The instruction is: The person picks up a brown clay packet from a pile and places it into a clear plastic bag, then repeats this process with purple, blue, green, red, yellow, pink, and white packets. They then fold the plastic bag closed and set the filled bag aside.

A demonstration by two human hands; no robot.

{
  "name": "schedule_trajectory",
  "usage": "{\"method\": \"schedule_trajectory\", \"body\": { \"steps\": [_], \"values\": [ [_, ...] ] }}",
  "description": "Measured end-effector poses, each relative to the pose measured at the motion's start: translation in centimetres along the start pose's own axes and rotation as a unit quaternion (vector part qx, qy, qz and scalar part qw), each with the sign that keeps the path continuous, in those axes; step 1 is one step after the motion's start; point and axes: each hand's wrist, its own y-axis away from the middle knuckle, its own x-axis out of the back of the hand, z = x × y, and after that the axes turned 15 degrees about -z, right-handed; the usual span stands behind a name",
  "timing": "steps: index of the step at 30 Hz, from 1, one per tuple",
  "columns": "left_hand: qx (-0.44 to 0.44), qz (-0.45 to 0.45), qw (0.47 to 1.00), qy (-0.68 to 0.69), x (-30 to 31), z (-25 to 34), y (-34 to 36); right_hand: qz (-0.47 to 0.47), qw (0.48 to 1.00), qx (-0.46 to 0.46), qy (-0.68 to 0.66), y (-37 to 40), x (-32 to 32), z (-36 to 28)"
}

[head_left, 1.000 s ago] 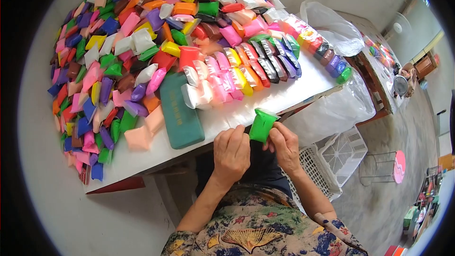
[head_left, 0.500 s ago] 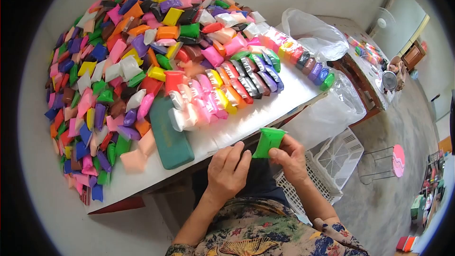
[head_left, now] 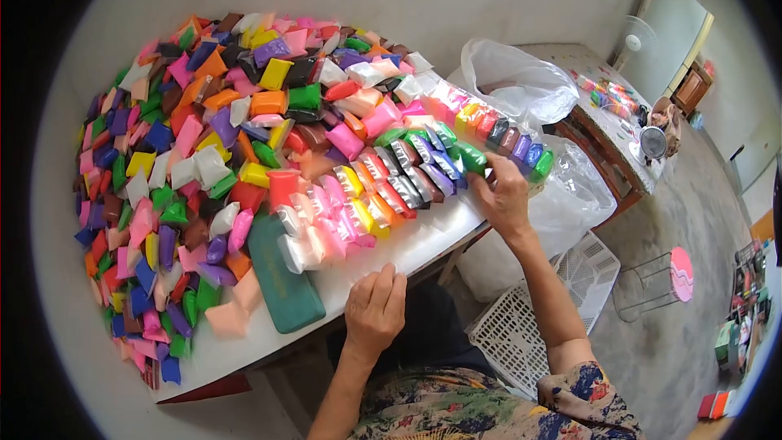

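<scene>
My right hand (head_left: 503, 197) reaches to the right end of the packet rows, thumb and fingers closed at the edge of a small green packet (head_left: 468, 156). That packet lies against the blue and purple ones in clear-wrapped rows of coloured packets (head_left: 383, 191), which run from pale pink through yellow, orange, red and black. My left hand (head_left: 376, 308) is by the table's front edge, its fingers curled together with nothing visible in them. Left of the rows lies a dark green oblong case (head_left: 283, 277).
A large heap of loose coloured packets (head_left: 179, 163) covers the table's left and back. Another packet row (head_left: 497, 134) lies behind, beside clear plastic bags (head_left: 521, 81). White plastic crates (head_left: 521, 334) and a pink-topped stool (head_left: 681, 275) stand on the floor; a second table (head_left: 615, 134) is beyond.
My right hand has carried the green packet from in front of my body up to the right end of the rows. My left hand has moved slightly down and left, and the view has shifted.
</scene>
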Motion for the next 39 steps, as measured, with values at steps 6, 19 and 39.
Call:
{"method": "schedule_trajectory", "body": {
  "steps": [6, 19, 39],
  "values": [
    [0.000, -0.002, 1.000, -0.024, -0.2, 0.0, 0.2, -0.008, 0.999, 0.035, 0.023, 0.8, 0.0, -0.3],
    [0.028, 0.024, 0.999, -0.016, -1.2, 0.7, 0.7, 0.022, 0.999, 0.041, 0.011, 1.0, -0.3, -0.2],
    [0.041, 0.018, 0.999, -0.028, -1.1, 0.9, 1.3, 0.124, 0.992, -0.005, -0.010, 1.8, -1.9, -0.7]
  ]
}}
